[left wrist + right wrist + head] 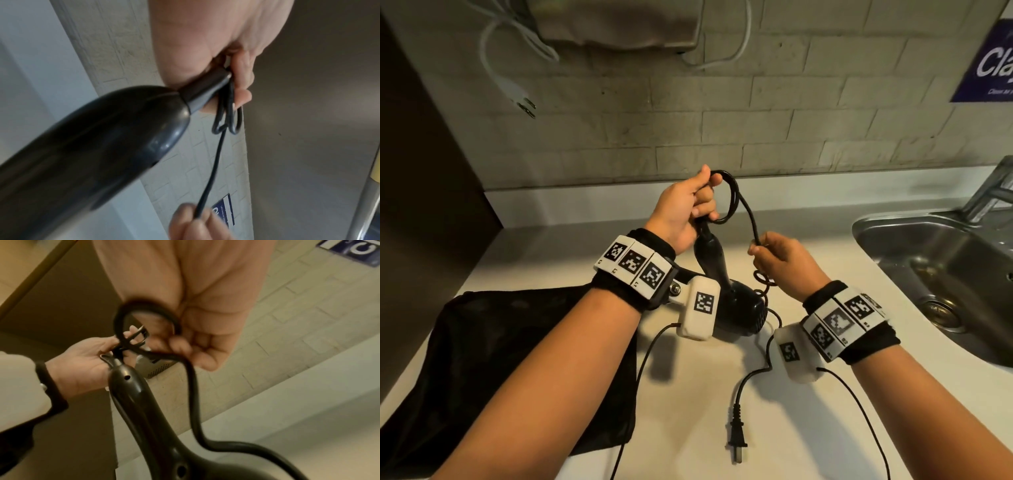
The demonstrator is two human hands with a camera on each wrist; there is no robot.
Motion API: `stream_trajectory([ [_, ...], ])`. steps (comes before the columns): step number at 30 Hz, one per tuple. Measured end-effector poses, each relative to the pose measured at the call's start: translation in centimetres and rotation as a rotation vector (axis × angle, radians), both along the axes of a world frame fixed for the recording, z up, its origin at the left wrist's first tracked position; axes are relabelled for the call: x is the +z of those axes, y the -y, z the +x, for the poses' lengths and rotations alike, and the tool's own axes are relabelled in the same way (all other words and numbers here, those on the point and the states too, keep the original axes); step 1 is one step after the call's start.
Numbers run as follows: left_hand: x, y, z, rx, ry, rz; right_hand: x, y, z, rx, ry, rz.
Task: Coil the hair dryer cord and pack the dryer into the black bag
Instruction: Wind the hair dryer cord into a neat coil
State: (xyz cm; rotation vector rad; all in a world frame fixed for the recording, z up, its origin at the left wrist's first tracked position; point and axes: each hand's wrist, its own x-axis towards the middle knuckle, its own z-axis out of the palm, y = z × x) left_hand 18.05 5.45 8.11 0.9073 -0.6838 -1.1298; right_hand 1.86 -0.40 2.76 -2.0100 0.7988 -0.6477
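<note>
- Head view: left hand (681,209) is clamped round the top of the hair dryer (726,291) handle and pins a couple of cord (748,214) loops there, dryer hanging nose-down over the counter (808,428). Right hand (784,260) pinches the cord lower down. Plug (737,433) lies on the counter, black bag (493,359) flat on the left, sink (928,260) off to the right.
- Left wrist view: loops sit tucked under the fingers (243,91), and a taut line runs down to the other hand.
- Right wrist view: slack curls in a kinked S below the pinch.
- Risk, I reckon: those kinks could tangle the next loop, or a hard tug could pop the pinned loops free.
</note>
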Motion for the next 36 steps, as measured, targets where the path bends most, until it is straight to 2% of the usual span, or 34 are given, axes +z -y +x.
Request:
stream_trajectory([
  [4, -0.5, 0.2, 0.1, 0.04, -0.095, -0.056, -0.9, 0.0, -0.6, -0.05, 0.002, -0.017],
  [6, -0.7, 0.2, -0.2, 0.057, -0.109, -0.08, -1.1, 0.1, -0.6, -0.11, 0.059, -0.039],
  [11, -1.0, 0.4, -0.4, 0.08, -0.06, -0.098, -0.1, -0.2, 0.6, -0.127, 0.428, 0.181],
  [15, -1.1, 0.3, -0.4, 0.072, -0.055, -0.093, 0.5, -0.8, 1.4, -0.075, 0.581, 0.375],
  [17, -1.0, 0.3, -0.3, 0.067, -0.089, -0.099, 0.3, -0.8, 1.5, -0.091, 0.585, 0.408],
  [22, -1.2, 0.2, 0.3, 0.086, -0.145, -0.095, -1.6, -0.3, 0.2, -0.028, 0.45, 0.234],
  [27, -1.1, 0.2, 0.7, 0.122, -0.196, -0.09, -4.0, 1.2, -1.3, -0.159, 0.137, 0.108],
  [31, -1.3, 0.3, 0.9, 0.106, -0.249, -0.086, -4.8, 2.0, -1.6, -0.142, -0.159, 0.115],
  [34, -1.3, 0.4, 0.6, 0.07, -0.199, -0.072, -5.1, 2.1, -0.6, -0.178, -0.222, 0.132],
  [36, -1.1, 0.5, 0.4, 0.05, -0.129, -0.073, -4.8, 2.1, 0.3, -0.242, -0.232, 0.075],
])
